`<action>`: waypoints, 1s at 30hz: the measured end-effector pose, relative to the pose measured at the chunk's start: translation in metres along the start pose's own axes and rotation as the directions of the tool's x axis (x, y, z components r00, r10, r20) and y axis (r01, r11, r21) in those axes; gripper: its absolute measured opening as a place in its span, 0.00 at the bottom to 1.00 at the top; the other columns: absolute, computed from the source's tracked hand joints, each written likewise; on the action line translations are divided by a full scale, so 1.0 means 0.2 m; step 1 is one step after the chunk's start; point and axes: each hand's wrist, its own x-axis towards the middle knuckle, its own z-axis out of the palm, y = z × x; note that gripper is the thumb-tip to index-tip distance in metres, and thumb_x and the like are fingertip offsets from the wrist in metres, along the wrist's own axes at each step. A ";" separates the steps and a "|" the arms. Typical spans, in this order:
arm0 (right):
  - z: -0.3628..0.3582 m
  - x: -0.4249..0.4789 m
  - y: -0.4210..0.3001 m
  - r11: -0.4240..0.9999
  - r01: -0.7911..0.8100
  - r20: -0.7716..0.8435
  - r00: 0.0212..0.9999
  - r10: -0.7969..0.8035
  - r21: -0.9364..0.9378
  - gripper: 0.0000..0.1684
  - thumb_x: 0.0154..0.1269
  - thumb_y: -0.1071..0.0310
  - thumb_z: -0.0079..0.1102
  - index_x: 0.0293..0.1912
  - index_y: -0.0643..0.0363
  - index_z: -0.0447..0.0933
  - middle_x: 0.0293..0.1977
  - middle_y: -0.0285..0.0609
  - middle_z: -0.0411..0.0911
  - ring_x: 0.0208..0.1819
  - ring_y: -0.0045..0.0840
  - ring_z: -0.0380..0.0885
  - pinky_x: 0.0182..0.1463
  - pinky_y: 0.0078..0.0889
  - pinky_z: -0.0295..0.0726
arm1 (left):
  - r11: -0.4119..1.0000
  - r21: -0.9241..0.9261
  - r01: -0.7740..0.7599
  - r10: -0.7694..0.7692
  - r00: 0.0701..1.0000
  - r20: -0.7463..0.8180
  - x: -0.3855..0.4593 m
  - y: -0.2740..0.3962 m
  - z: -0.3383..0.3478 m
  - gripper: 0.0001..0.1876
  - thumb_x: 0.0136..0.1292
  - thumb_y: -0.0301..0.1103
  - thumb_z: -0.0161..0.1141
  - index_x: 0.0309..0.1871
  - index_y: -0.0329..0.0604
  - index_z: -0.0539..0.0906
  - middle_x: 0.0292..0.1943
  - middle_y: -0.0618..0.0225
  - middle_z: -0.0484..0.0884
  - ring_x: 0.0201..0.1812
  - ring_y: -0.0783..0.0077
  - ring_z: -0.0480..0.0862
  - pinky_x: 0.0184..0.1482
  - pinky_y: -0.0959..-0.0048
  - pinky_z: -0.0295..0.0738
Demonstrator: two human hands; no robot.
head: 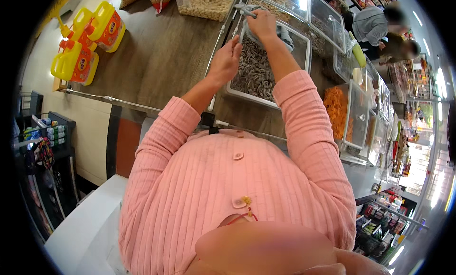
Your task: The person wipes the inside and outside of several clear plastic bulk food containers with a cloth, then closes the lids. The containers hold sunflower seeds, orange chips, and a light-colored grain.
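Note:
My right hand [263, 24] is closed around the grey end of a metal rail fitting [245, 10] at the top of a divider rail. Under that hand a grey-blue cloth [285, 36] lies over the far part of a clear plastic bin. Small dried fish [253, 70] fill the bin. My left hand [226, 59] is beside the bin's left edge, at the thin metal rail [218, 43], with its fingers extended and nothing seen in them.
Yellow detergent jugs [83, 63] stand on the wooden counter [153, 50] at left. Clear bins of dried goods [205, 6] line the back and right, one with orange pieces [335, 111]. Two people [370, 25] are at the upper right. Baskets of goods [57, 129] stand lower left.

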 end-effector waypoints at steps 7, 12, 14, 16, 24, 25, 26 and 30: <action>-0.13 -0.35 -0.15 0.991 0.057 0.103 0.992 -0.070 0.125 0.16 0.54 0.61 0.59 0.39 0.60 0.81 0.41 0.56 0.77 0.46 0.45 0.75 0.50 0.44 0.75 | 0.981 -0.146 -0.129 0.116 0.988 -0.099 0.01 -0.04 0.02 0.28 0.73 0.51 0.38 0.60 0.34 0.71 0.39 0.61 0.81 0.40 0.66 0.78 0.45 0.69 0.71; -0.23 -0.67 -0.27 0.953 0.184 0.095 0.973 -0.212 0.240 0.14 0.49 0.66 0.59 0.36 0.63 0.81 0.37 0.57 0.76 0.41 0.48 0.76 0.48 0.46 0.74 | 0.852 -0.514 0.105 -0.095 0.994 0.046 0.01 -0.02 0.01 0.36 0.71 0.59 0.33 0.61 0.32 0.71 0.46 0.65 0.78 0.46 0.76 0.74 0.51 0.78 0.67; -0.27 -0.78 -0.30 0.953 0.174 0.126 0.970 -0.210 0.246 0.14 0.49 0.66 0.61 0.36 0.64 0.81 0.34 0.56 0.77 0.40 0.46 0.76 0.45 0.42 0.74 | 0.841 -0.517 0.161 -0.171 0.985 0.027 -0.02 0.06 -0.01 0.39 0.70 0.62 0.31 0.62 0.31 0.70 0.51 0.61 0.76 0.50 0.72 0.74 0.54 0.76 0.66; -0.32 -0.87 -0.35 0.948 0.182 0.183 0.955 -0.234 0.259 0.13 0.51 0.66 0.61 0.35 0.64 0.81 0.32 0.55 0.77 0.38 0.47 0.76 0.43 0.41 0.74 | 0.817 -0.550 0.174 -0.175 0.983 0.052 0.00 0.04 -0.02 0.40 0.70 0.63 0.29 0.63 0.31 0.69 0.55 0.59 0.75 0.52 0.69 0.73 0.56 0.74 0.64; -0.63 -0.79 -0.32 0.904 -0.149 0.663 0.728 -0.174 0.401 0.17 0.55 0.62 0.63 0.41 0.63 0.81 0.37 0.44 0.80 0.35 0.26 0.77 0.40 0.29 0.74 | 0.769 -0.517 0.376 -0.305 0.926 0.220 -0.07 0.07 -0.14 0.30 0.71 0.55 0.38 0.66 0.44 0.66 0.61 0.69 0.71 0.57 0.73 0.70 0.59 0.70 0.58; -0.64 -0.76 -0.27 0.851 -0.233 0.658 0.735 -0.163 0.471 0.18 0.56 0.61 0.64 0.43 0.63 0.81 0.37 0.40 0.81 0.35 0.20 0.76 0.39 0.26 0.74 | 0.759 -0.529 0.379 -0.312 0.925 0.216 -0.09 0.05 -0.14 0.29 0.71 0.54 0.39 0.66 0.44 0.66 0.61 0.69 0.71 0.57 0.73 0.70 0.59 0.70 0.58; -0.64 -0.71 -0.23 0.824 -0.267 0.557 0.828 -0.068 0.499 0.18 0.58 0.61 0.64 0.45 0.62 0.80 0.38 0.37 0.80 0.37 0.18 0.76 0.40 0.24 0.74 | 0.750 -0.544 0.377 -0.305 0.926 0.221 -0.11 0.05 -0.15 0.28 0.69 0.48 0.44 0.66 0.41 0.65 0.61 0.67 0.71 0.58 0.72 0.70 0.60 0.71 0.59; -0.56 -0.38 -0.12 0.833 -0.187 0.227 0.971 0.076 0.520 0.23 0.59 0.60 0.63 0.52 0.61 0.76 0.40 0.38 0.79 0.39 0.18 0.76 0.43 0.21 0.74 | 0.851 -0.497 0.171 -0.137 0.985 0.105 -0.25 0.03 -0.07 0.30 0.68 0.39 0.50 0.69 0.35 0.59 0.61 0.61 0.69 0.61 0.67 0.68 0.63 0.72 0.59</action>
